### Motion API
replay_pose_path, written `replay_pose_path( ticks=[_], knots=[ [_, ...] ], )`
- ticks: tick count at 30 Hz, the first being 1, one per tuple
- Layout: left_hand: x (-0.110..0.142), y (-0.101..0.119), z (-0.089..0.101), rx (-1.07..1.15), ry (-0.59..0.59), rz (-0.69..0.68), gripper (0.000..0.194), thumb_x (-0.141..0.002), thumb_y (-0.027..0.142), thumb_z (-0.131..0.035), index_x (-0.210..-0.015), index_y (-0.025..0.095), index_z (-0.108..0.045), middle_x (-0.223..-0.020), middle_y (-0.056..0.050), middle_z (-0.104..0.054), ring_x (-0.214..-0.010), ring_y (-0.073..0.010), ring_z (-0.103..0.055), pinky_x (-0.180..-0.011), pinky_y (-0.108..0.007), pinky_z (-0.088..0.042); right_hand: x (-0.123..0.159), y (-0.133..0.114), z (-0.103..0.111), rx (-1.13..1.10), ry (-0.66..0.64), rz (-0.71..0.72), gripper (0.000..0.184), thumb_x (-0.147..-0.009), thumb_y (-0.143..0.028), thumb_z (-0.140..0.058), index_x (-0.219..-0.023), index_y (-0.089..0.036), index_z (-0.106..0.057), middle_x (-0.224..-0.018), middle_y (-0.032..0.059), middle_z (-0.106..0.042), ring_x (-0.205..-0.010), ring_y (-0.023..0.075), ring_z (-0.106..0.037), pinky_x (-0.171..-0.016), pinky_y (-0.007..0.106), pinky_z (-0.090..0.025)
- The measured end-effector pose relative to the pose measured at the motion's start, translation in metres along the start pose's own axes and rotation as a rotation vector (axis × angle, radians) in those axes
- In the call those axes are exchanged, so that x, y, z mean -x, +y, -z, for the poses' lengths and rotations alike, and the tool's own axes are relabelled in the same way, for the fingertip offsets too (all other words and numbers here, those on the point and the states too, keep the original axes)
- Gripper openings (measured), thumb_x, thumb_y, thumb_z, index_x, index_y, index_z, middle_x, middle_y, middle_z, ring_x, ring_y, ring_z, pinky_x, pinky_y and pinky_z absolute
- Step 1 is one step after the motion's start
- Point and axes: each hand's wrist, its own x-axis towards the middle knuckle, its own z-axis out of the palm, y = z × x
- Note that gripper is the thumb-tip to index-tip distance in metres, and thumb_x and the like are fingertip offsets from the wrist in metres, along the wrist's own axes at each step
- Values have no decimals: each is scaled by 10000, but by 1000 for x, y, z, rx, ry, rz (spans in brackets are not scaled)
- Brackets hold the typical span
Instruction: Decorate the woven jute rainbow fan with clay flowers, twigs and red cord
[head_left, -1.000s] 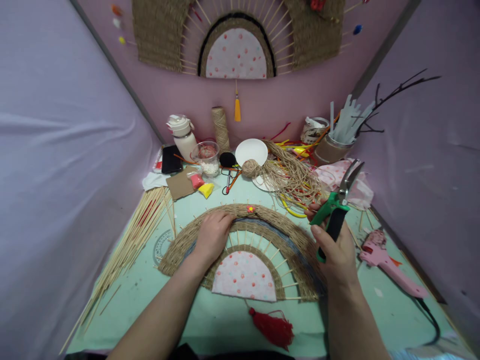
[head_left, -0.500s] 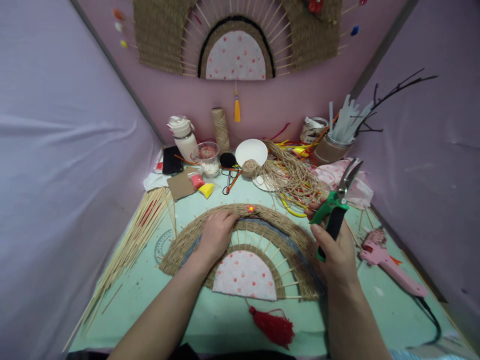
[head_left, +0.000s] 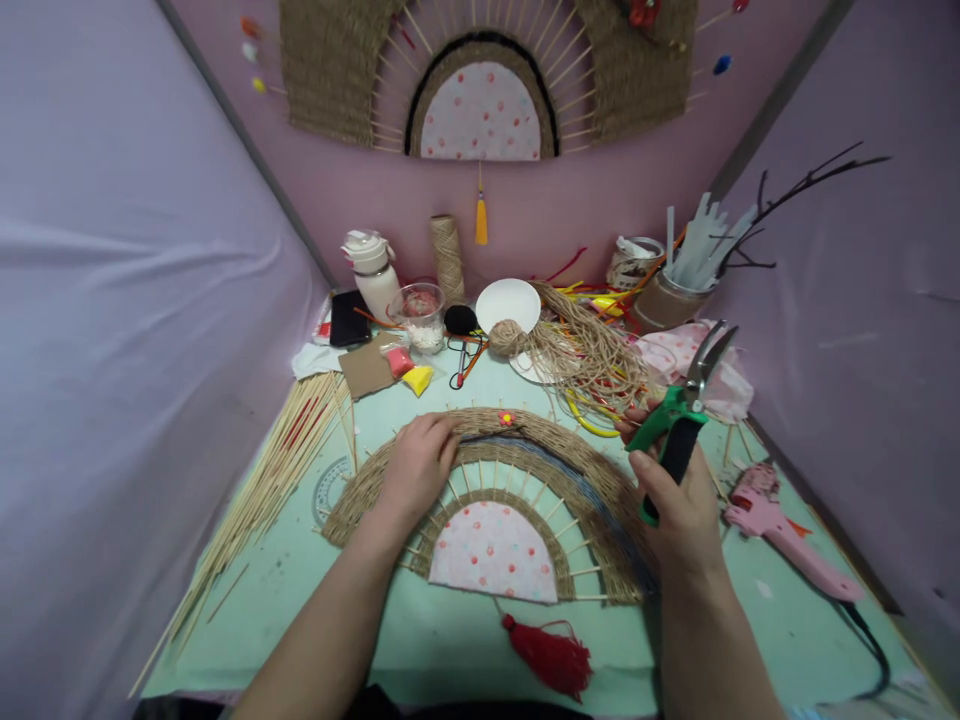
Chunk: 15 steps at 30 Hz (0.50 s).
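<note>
A half-round woven fan (head_left: 600, 500) lies on the table, with a blue yarn band, a dotted pink centre and a small flower (head_left: 507, 419). My left hand (head_left: 421, 465) rests on the upper left of its weave, fingers laid over it and holding nothing that I can see. A thin dark twig (head_left: 525, 435) runs across the fan, its left end meeting my fingers. Above the fan's right side, my right hand (head_left: 679, 490) is closed round green-and-black pruning shears (head_left: 679, 425). Their blades are parted and point up, away from the fan.
A red tassel (head_left: 551, 655) lies below the fan. A pink glue gun (head_left: 787, 540) is at right, bamboo sticks (head_left: 255, 490) at left. Behind stand a bottle (head_left: 373, 280), a twine spool (head_left: 448, 258), loose twine (head_left: 600, 345) and a jar of glue sticks (head_left: 667, 300).
My left hand has slid left along the fan, uncovering more of the twig. The shears stay in my right hand, and the view has shifted slightly.
</note>
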Motion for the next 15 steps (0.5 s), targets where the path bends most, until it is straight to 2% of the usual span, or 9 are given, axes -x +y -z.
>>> replay_pose_path(
  ticks=[5, 8, 11, 15],
  knots=[
    [0, -20, 26, 50, 251, 133, 188, -946, 209, -487, -1001, 186, -666, -987, -72, -689, -960, -211, -628, -880, -370, -492, 1, -1, -1, 17, -2, 6, 446, -793, -387, -699, -1206, -251, -602, -1204, 80, -614, -1105, 290, -591, -1025, 498, -403],
    [1, -28, 32, 65, 302, 164, 166, -933, 219, -512, -990, 191, -666, -972, -64, -685, -938, -203, -625, -867, -361, -488, 1, 0, -1, 45, 13, -1, 448, -789, -391, -702, -1202, -244, -612, -1142, 78, -632, -1083, 296, -595, -1025, 507, -395],
    [2, -30, 32, 60, 202, 170, 150, -919, 231, -546, -962, 192, -683, -969, -64, -679, -948, -214, -610, -874, -376, -474, 1, 1, 0, 43, 13, -4, 453, -781, -393, -705, -1196, -236, -614, -1137, 79, -634, -1080, 300, -598, -1029, 513, -393],
    [3, -26, 27, 42, -46, 151, 132, -913, 260, -582, -924, 216, -706, -983, -47, -682, -967, -225, -596, -884, -402, -435, 1, 0, 0, 13, 15, -3, 498, -775, -386, -708, -1238, -241, -597, -1164, 79, -625, -1097, 298, -593, -1038, 514, -390]
  ],
)
